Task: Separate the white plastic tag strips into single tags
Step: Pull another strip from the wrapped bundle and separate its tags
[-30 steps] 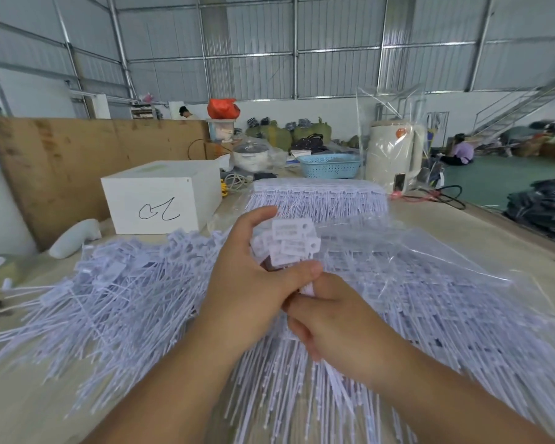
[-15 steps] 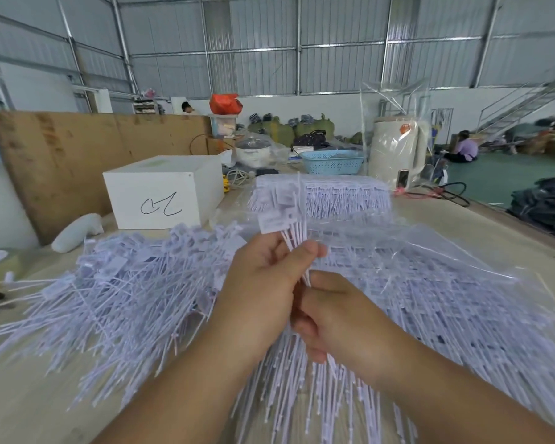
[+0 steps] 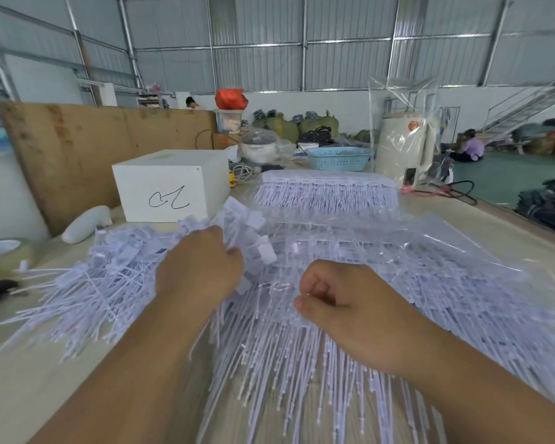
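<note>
Head view: left hand (image 3: 199,270) is clutching a cluster of tags (image 3: 253,235) above the loose pile (image 3: 87,283), presumably for dropping there. Right hand (image 3: 340,302) is curling, seemingly pinching a thin stem (blurred, uncertain) over the bagged strips (image 3: 430,283).

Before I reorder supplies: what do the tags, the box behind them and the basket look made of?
The tags look like thin matte white plastic, stems springy. The box seems painted board or foam, flat matte faces; unclear which. The basket looks like moulded blue plastic with perforated walls.
</note>
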Tool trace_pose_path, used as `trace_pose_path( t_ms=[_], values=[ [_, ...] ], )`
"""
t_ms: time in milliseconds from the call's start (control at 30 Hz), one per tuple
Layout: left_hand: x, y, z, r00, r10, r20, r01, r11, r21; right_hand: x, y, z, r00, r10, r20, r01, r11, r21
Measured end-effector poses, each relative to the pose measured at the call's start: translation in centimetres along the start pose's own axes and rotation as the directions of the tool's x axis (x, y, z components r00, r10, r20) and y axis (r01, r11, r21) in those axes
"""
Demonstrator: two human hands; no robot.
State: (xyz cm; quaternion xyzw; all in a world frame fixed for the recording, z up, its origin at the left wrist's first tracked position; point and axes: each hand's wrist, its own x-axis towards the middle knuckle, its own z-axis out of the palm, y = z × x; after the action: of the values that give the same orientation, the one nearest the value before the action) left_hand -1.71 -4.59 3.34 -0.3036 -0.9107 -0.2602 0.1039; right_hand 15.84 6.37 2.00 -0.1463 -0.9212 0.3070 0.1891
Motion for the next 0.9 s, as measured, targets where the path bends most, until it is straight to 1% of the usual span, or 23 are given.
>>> trace_pose_path(
  t_ms=[100, 200, 233, 300, 400, 467, 533, 633, 700, 800, 900],
  values=[
    [-0.4, 0.4, 0.1, 0.998, 0.042, -0.049, -0.038, 0.995, 0.091, -0.1, 0.0, 0.0, 0.999, -0.024, -0.042, 0.019, 0.995, -0.097],
    [-0.8, 0.6, 0.5, 0.986, 0.134, -0.103, -0.119, 0.982, 0.146, -0.1, -0.2, -0.3, 0.994, -0.026, -0.109, 0.007, 0.985, -0.172],
    [-0.9, 0.7, 0.6, 0.981, 0.168, -0.101, -0.150, 0.975, 0.164, -0.2, -0.2, -0.5, 0.992, -0.021, -0.122, -0.004, 0.980, -0.197],
    [-1.0, 0.7, 1.2, 0.976, 0.213, -0.055, -0.202, 0.967, 0.159, -0.1, -0.3, -0.7, 0.992, 0.004, -0.128, -0.038, 0.963, -0.268],
    [-1.0, 0.4, 2.1, 0.965, 0.257, 0.057, -0.262, 0.957, 0.122, 0.0, -0.1, -1.0, 0.993, 0.055, -0.105, -0.093, 0.913, -0.398],
    [-1.0, 0.4, 2.6, 0.957, 0.276, 0.093, -0.285, 0.952, 0.111, 0.0, 0.0, -1.2, 0.993, 0.088, -0.078, -0.115, 0.867, -0.486],
    [-0.8, 0.5, 2.9, 0.949, 0.284, 0.139, -0.299, 0.948, 0.106, 0.0, 0.1, -1.4, 0.988, 0.151, -0.043, -0.151, 0.831, -0.536],
    [-0.3, 0.3, 3.3, 0.949, 0.258, 0.181, -0.289, 0.942, 0.172, 0.0, 0.2, -1.7, 0.962, 0.274, 0.000, -0.237, 0.829, -0.507],
    [0.3, -0.1, 3.5, 0.965, 0.224, 0.140, -0.250, 0.943, 0.218, 0.0, 0.3, -1.8, 0.953, 0.302, -0.011, -0.265, 0.819, -0.509],
    [1.1, -0.9, 3.5, 0.980, 0.196, 0.038, -0.199, 0.947, 0.253, -0.1, 0.1, -2.4, 0.949, 0.299, -0.097, -0.303, 0.785, -0.541],
    [1.4, -1.4, 3.8, 0.988, 0.153, -0.016, -0.144, 0.953, 0.268, 0.0, 0.3, -3.0, 0.934, 0.303, -0.192, -0.358, 0.773, -0.524]
  ],
)
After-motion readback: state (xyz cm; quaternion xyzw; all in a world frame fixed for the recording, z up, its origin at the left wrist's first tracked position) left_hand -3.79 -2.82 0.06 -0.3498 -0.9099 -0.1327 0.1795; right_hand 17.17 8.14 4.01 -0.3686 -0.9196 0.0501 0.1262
